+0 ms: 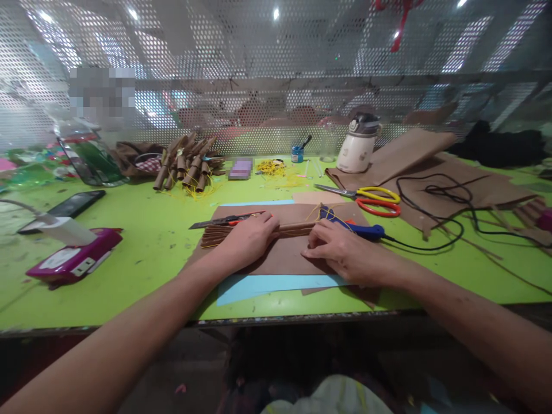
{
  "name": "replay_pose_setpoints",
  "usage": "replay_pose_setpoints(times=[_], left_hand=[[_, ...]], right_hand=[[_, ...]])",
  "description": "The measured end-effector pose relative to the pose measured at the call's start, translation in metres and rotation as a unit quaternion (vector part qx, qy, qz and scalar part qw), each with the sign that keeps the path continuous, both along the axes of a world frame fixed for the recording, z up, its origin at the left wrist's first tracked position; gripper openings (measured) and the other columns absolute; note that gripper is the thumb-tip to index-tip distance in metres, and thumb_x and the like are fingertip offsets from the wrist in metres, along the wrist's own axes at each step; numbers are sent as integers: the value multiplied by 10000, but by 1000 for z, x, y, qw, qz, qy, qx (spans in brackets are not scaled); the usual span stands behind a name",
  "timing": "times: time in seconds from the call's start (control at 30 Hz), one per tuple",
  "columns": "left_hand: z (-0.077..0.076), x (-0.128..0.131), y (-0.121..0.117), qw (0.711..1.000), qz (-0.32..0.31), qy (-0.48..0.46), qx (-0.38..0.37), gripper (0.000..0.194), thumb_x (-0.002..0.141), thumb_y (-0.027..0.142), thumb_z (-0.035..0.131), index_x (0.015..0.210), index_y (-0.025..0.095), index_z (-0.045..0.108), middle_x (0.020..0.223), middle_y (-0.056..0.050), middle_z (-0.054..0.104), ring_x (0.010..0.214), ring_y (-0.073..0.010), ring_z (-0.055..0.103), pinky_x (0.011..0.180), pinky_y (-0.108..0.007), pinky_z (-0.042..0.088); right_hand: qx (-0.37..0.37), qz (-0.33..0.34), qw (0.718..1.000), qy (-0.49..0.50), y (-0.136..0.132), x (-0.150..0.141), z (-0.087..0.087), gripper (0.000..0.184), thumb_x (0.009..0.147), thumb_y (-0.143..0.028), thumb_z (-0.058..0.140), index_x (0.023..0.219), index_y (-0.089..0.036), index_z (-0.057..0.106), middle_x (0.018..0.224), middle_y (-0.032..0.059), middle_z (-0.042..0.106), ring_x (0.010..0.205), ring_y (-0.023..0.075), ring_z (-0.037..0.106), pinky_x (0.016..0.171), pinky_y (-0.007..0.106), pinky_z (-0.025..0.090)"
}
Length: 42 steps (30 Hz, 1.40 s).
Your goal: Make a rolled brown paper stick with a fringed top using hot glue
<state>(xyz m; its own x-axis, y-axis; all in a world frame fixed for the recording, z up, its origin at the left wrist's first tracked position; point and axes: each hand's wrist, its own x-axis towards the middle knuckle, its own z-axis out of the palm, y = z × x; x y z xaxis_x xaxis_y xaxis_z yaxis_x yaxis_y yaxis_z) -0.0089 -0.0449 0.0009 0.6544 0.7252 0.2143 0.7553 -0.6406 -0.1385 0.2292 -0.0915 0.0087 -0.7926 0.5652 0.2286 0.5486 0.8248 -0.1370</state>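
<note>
Both forearms reach in from the near edge of the lime-green table (142,230), and the hands meet over a brown paper sheet (284,256) lying on a light blue sheet (267,284).

At far left a magenta box (75,259) carries a white charger, with a black phone (73,204) behind it. Further back a bundle of rolled brown paper tubes (185,164) tied with yellow string rests near the perforated metal screen (259,69).

The left hand (248,238) lies palm down, fingers curled over the left end of a partly rolled, pleated brown paper strip (293,230), pressing it to the sheet. Just behind that hand lies a utility knife (224,221) with a red-trimmed handle.

The right hand (340,250) rests flat with its fingertips touching the roll's right part; it presses rather than grasps, fingers loosely extended. Just beyond its knuckles lies a blue-handled tool (366,231) on a black cable (435,230).

Further right, yellow-and-red-handled scissors (371,198) lie on the table, a white insulated bottle (357,149) stands behind them, and brown paper sheets (414,155) spread toward the right edge.
</note>
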Motion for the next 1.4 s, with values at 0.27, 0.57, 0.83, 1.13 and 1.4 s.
replay_pose_setpoints(times=[0.27,0.57,0.83,1.13,1.4], left_hand=[[0,0,0,1000,1,1,3,167,945,253,391,914,171,534,943,-84,599,779,-204,568,692,-321,444],[-2,0,2,1000,-2,-3,4,187,951,274,382,899,168,526,930,-83,597,763,-213,570,674,-330,440],[-1,-1,3,1000,-4,-9,-1,179,942,300,412,912,169,530,941,-86,612,782,-219,585,690,-330,444],[-2,0,5,1000,-7,-7,0,192,944,313,411,902,170,532,939,-80,617,787,-217,591,676,-319,425],[-1,0,6,1000,-14,0,13,190,941,314,410,886,173,526,923,-73,619,752,-219,585,620,-317,392]], right_hand=[[-16,15,997,79,4,4,0,263,871,-64,471,943,-177,698,897,91,563,865,208,467,759,361,410],[27,-19,999,12,-6,-3,0,208,800,-46,510,790,-160,685,884,95,588,921,246,469,816,431,385],[-156,4,958,240,-8,3,12,174,771,-62,542,885,-154,636,791,35,622,709,147,554,640,268,447],[6,-32,999,25,-46,-5,9,176,862,-229,563,998,-143,634,1087,143,614,1019,290,525,830,451,460],[53,-112,950,286,-108,15,16,172,853,-50,517,778,-188,588,685,24,608,672,151,585,664,285,468]])
